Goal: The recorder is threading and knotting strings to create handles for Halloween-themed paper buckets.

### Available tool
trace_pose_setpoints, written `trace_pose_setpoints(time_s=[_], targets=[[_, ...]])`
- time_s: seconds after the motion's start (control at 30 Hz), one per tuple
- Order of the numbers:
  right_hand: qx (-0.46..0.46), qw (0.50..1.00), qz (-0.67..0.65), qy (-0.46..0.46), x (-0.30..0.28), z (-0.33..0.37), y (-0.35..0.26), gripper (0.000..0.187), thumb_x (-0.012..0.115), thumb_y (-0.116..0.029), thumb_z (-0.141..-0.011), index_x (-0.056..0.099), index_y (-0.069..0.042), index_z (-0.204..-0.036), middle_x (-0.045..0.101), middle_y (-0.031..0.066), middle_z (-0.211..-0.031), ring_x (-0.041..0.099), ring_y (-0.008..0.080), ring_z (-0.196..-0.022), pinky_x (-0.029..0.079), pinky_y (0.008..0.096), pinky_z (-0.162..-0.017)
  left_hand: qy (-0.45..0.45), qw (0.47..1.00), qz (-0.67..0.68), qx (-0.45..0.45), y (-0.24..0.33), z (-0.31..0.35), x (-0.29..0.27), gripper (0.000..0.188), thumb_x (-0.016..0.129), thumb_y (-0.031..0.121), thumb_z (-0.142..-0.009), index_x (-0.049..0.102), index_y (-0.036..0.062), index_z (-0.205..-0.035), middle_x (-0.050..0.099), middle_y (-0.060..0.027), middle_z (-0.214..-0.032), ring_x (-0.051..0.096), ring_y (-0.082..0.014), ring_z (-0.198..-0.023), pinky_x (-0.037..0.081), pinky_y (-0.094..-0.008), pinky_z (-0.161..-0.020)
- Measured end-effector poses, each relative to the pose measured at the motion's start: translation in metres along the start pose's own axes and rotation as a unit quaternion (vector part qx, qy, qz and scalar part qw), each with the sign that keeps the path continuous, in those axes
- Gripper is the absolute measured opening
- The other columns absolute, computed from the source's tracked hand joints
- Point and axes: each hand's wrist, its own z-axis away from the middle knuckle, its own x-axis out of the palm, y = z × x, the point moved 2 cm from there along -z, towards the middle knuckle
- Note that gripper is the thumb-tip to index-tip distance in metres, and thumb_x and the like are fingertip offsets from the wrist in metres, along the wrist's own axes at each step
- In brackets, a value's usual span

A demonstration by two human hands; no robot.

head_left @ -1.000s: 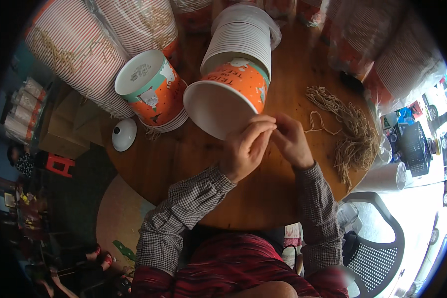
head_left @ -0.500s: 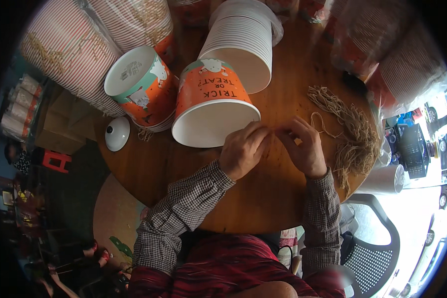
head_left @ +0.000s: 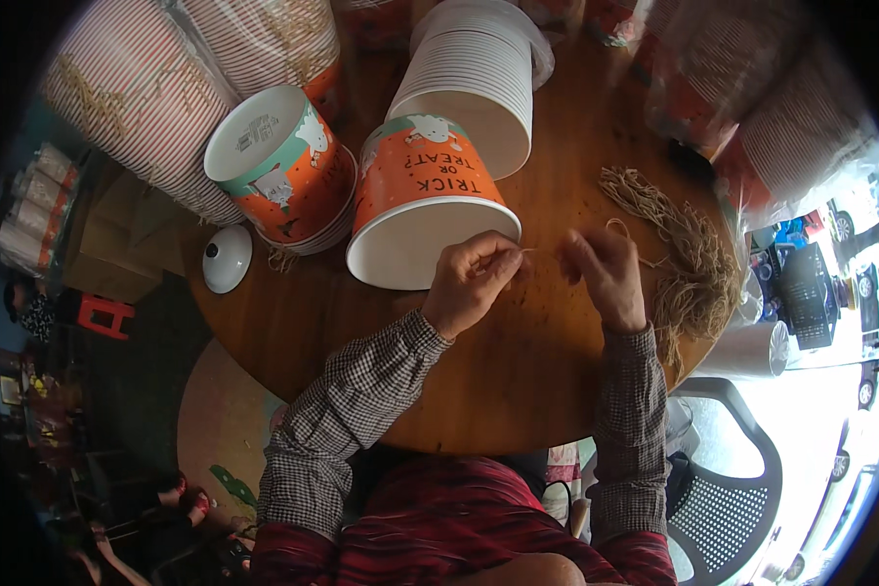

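left hand [head_left: 467, 285]: I'm seeing it pinching a thin strand [head_left: 527, 251] mid-frame
right hand [head_left: 607, 278]: kinda blurring, can't tell grip
bucket [head_left: 425, 166]: lying upper-centre

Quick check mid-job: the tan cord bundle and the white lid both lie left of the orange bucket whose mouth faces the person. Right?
Not quite: in the head view, the tan cord bundle lies right of the orange bucket. The white lid does lie left of it.
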Motion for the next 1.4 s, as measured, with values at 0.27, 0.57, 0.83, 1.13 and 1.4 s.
trace_pose_setpoints(time_s=[0.27,0.57,0.83,1.13,1.4], targets=[[0.057,0.994,-0.022,-0.086,0.023,0.006,0.0,0.019,0.062,-0.017,-0.09,0.065,0.002,-0.092,0.063,0.0016,-0.076,0.056,0.0067,-0.063,0.044,0.0215,-0.057,0.002,1.0,0.013,-0.006,-0.013,0.0,0.0,0.014,0.056,0.012,-0.093,0.062,-0.0003,-0.09,0.058,0.0016,-0.071,0.048,-0.0035,-0.061,0.04,-0.019,-0.055],[0.045,0.997,-0.043,-0.053,0.024,0.006,-0.003,0.015,0.064,-0.014,-0.088,0.063,0.0,-0.088,0.064,0.001,-0.073,0.056,0.0042,-0.063,0.044,0.0187,-0.054,-0.01,0.992,-0.079,0.1,-0.001,0.0,0.003,0.009,0.057,0.003,-0.089,0.062,-0.0038,-0.093,0.062,-0.007,-0.093,0.061,-0.0146,-0.082,0.049,-0.0266,-0.073],[0.052,0.994,-0.091,-0.014,0.016,0.007,-0.009,0.012,0.057,-0.01,-0.089,0.057,0.001,-0.084,0.058,0.0035,-0.067,0.054,0.0089,-0.058,0.043,0.0223,-0.053,0.038,0.892,-0.333,0.303,0.018,0.003,0.009,0.016,0.068,-0.002,-0.077,0.064,-0.0015,-0.092,0.059,-0.0102,-0.094,0.061,-0.0273,-0.083,0.051,-0.0349,-0.068],[-0.034,0.979,-0.198,0.033,0.019,0.007,-0.002,0.006,0.056,-0.007,-0.092,0.056,-0.001,-0.092,0.062,0.0037,-0.075,0.057,0.0082,-0.063,0.047,0.021,-0.057,0.05,0.906,-0.306,0.29,0.02,0.004,0.008,0.02,0.07,-0.003,-0.076,0.062,0.0012,-0.094,0.059,-0.0091,-0.092,0.062,-0.0226,-0.081,0.051,-0.0317,-0.066],[-0.098,0.977,-0.16,0.098,0.021,0.01,-0.004,0.002,0.059,-0.002,-0.089,0.058,-0.001,-0.091,0.063,0.004,-0.079,0.058,0.0089,-0.067,0.049,0.0226,-0.061,0.071,0.911,-0.29,0.283,0.015,0.001,0.003,0.026,0.066,-0.003,-0.079,0.055,0.003,-0.101,0.061,-0.0108,-0.087,0.064,-0.0275,-0.076,0.053,-0.035,-0.063]])
